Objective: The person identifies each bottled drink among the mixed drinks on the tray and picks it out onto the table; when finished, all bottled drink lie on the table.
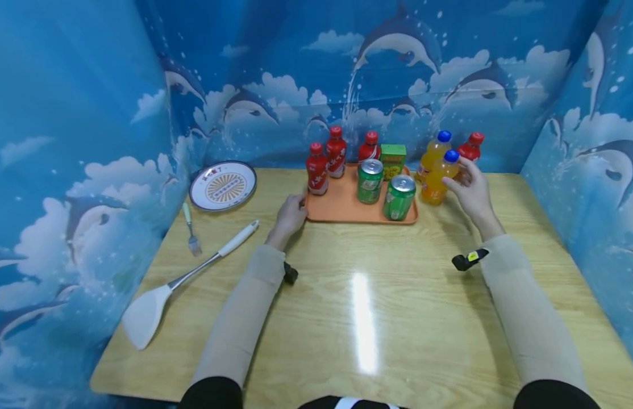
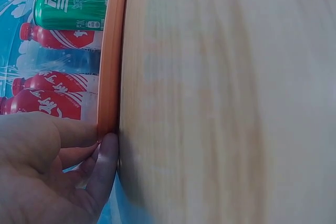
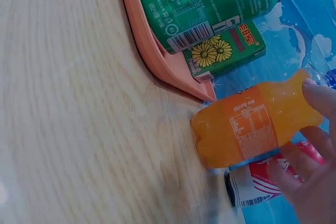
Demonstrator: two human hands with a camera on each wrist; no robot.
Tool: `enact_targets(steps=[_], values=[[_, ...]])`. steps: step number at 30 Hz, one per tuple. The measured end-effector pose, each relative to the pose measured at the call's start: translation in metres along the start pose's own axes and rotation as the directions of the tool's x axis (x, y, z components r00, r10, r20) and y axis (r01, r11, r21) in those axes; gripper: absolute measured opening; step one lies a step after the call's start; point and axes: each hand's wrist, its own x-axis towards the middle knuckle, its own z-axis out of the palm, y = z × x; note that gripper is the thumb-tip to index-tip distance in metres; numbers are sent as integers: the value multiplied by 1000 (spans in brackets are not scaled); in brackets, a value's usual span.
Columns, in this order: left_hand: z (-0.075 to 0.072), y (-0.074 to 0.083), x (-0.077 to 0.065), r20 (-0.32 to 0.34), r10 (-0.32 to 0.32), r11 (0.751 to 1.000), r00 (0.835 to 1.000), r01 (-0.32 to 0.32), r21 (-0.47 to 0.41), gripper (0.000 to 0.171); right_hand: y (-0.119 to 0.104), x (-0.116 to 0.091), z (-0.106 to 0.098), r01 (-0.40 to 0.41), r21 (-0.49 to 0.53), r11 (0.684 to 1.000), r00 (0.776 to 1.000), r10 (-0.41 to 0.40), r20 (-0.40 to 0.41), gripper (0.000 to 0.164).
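My left hand (image 1: 288,217) pinches the left front corner of an orange tray (image 1: 342,213), thumb and fingers on its rim in the left wrist view. On the tray stand two green cans (image 1: 399,199), a green drink carton (image 1: 393,161) and several red bottles (image 1: 317,170). With its thumb and fingers, my right hand (image 1: 474,190) holds an orange soda bottle (image 3: 249,121) near its neck, under the blue cap (image 1: 452,156). The bottle leans slightly, beside the tray's right edge. A second orange soda bottle (image 1: 435,149) stands right behind it.
Another red bottle (image 1: 471,149) stands behind my right hand. To the left lie a round patterned plate (image 1: 197,196), a fork (image 1: 192,236) with a pale green handle and a white spatula (image 1: 153,307) on the wooden table (image 1: 424,318). A dolphin-print curtain (image 1: 286,62) encloses the back and sides.
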Motion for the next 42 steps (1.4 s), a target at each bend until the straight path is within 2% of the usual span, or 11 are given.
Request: enact_targets(steps=[3,6,9,11,13,16,18,21,29,37,42], values=[[-1,2,1,-5,4,1000,1000,-4,0,57,-13,-5,2,-18,3,1000,998,18,-53,64],[-1,3,1,0,-5,1000,1000,5,-6,58,-35,-13,10,-17,46,999,983,25,-181,60],[0,2,0,3,-9,1000,1000,9,-7,59,-56,-20,23,75,69,995,948,-50,-313,53],[0,2,0,-2,-7,1000,1000,7,-6,59,-67,-23,33,164,50,985,932,-138,-336,50],[1,1,-1,-6,-4,1000,1000,4,-7,59,-78,-27,43,258,15,966,918,-240,-316,50],[2,1,-2,-6,-7,1000,1000,7,-13,59,-95,-36,62,364,-61,930,902,-368,-228,53],[3,1,-2,0,-10,1000,1000,10,-14,59,-105,-41,75,418,-96,903,888,-429,-169,57],[2,1,-1,10,-6,1000,1000,6,-14,58,-117,-48,95,448,-118,886,884,-459,-90,61],[1,-1,-1,13,10,999,1000,-10,-33,58,-131,-47,142,429,-145,891,903,-423,72,73],[2,-2,-1,8,26,1000,1000,-26,-15,59,-129,-35,179,366,-124,922,925,-345,160,77],[-1,1,0,3,25,1000,1000,-25,-14,59,-127,-23,199,336,-133,932,930,-306,205,79]])
